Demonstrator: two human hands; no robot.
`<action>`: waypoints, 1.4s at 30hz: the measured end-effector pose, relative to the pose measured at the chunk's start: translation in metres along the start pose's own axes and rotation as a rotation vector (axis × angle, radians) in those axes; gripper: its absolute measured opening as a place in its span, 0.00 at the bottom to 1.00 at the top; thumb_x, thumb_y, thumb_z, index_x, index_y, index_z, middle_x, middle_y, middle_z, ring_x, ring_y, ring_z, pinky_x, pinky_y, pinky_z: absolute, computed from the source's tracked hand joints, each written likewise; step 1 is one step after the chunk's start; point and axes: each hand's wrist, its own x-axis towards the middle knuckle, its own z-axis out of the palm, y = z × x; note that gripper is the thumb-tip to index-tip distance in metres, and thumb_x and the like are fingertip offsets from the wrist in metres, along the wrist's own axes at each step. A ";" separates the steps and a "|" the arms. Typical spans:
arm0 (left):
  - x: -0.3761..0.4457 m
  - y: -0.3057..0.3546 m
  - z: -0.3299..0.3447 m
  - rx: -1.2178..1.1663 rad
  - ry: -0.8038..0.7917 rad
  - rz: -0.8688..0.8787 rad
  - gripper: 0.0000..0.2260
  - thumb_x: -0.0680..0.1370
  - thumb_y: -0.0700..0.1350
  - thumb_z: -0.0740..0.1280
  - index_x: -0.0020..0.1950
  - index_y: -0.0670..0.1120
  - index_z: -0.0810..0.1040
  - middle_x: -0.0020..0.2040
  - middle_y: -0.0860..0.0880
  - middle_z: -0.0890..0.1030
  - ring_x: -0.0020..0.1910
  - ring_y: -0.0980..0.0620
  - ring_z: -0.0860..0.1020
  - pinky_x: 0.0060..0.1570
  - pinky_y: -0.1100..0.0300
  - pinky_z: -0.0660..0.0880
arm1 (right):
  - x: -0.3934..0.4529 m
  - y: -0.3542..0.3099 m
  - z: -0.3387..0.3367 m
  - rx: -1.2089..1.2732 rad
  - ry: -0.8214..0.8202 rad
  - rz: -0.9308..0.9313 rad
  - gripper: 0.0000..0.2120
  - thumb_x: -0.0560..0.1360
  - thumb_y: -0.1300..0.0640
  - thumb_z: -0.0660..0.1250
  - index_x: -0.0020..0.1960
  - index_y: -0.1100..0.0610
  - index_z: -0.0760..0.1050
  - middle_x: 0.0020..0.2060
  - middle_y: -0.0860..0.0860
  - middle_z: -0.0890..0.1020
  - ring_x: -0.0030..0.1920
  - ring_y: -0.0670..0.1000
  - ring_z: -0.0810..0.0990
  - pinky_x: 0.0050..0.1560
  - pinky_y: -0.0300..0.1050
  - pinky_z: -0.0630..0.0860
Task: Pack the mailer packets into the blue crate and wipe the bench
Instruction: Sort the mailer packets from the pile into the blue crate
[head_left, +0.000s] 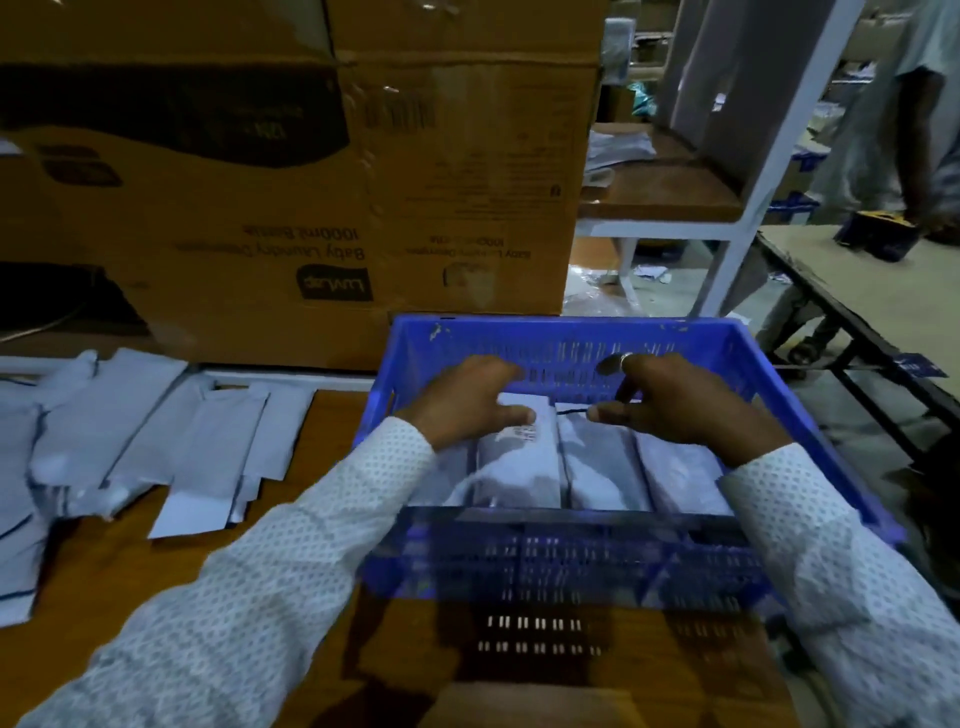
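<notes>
Several mailer packets (524, 467) are already stood in the blue crate (810, 415), one held by the curled fingers (511, 415) of the left hand (467, 400) and another pinched by the right hand (670, 400), while a pile of packets (130, 431) at nine o'clock on the desk (130, 566) is not yet packed and no wiping can be seen.

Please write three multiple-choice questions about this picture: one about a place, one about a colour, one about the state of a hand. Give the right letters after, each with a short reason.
1. Where do the loose white mailer packets lie?
A. on the brown wooden bench, left of the crate
B. on top of the cardboard boxes
C. on the floor under the bench

2. What colour is the slotted plastic crate?
A. green
B. blue
C. red

3. What does the left hand do?
A. hangs idle beside the crate
B. wipes the bench with a cloth
C. rests on a white packet inside the crate

Answers:
1 A, the packets are spread on the bench to the left.
2 B, its rim and walls are blue.
3 C, its thumb lies across the top of that packet.
</notes>
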 end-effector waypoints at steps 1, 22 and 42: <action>-0.014 -0.009 -0.007 -0.015 0.064 -0.012 0.26 0.76 0.58 0.70 0.71 0.48 0.73 0.69 0.47 0.75 0.68 0.47 0.72 0.65 0.52 0.70 | -0.003 -0.011 0.001 0.029 0.051 -0.031 0.32 0.71 0.33 0.69 0.70 0.47 0.70 0.51 0.48 0.83 0.57 0.52 0.79 0.57 0.56 0.78; -0.247 -0.309 -0.026 -0.217 0.376 -0.603 0.18 0.77 0.53 0.70 0.66 0.51 0.77 0.62 0.47 0.80 0.61 0.44 0.77 0.60 0.47 0.76 | 0.006 -0.341 0.101 0.754 0.338 -0.324 0.07 0.77 0.51 0.71 0.44 0.53 0.82 0.26 0.43 0.76 0.30 0.41 0.76 0.33 0.35 0.70; -0.233 -0.468 -0.049 -0.017 0.484 -0.753 0.20 0.79 0.51 0.65 0.71 0.51 0.72 0.68 0.41 0.74 0.66 0.37 0.72 0.64 0.45 0.69 | 0.130 -0.444 0.272 0.727 -0.069 0.092 0.32 0.70 0.61 0.76 0.71 0.56 0.69 0.62 0.59 0.76 0.62 0.58 0.76 0.60 0.57 0.78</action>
